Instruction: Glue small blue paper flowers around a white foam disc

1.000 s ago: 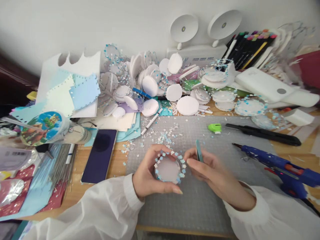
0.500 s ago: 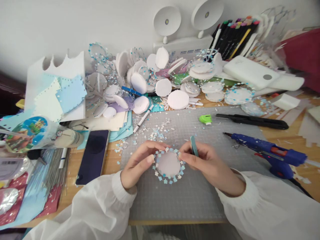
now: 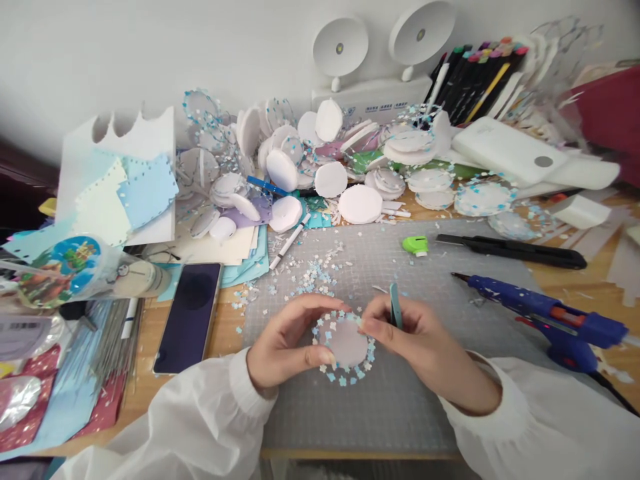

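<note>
Over the grey cutting mat [image 3: 360, 427], my left hand [image 3: 285, 343] holds a round white disc [image 3: 350, 343] edged by a wreath of small blue and white flowers [image 3: 343, 381]. Its thumb lies over the near left part of the rim, and the fingers curl round the far side. My right hand [image 3: 410, 333] is closed, its thumb and index finger pinched at the wreath's right upper edge. A slim teal tool, apparently tweezers [image 3: 395, 305], sticks up from between its fingers; the tool's lower end is hidden. Loose paper flowers [image 3: 315, 277] lie scattered beyond the hands.
A blue glue gun [image 3: 540, 310], a black utility knife [image 3: 510, 250] and a small green cutter [image 3: 415, 245] lie on the right. To the left are a phone [image 3: 187, 319] and a plastic cup [image 3: 60, 270]. White discs [image 3: 360, 204] are heaped along the back.
My left thumb has shifted from the wreath's upper left edge down and right across the rim. The wreath sits slightly lower and to the right in view. The whole view has shifted a little.
</note>
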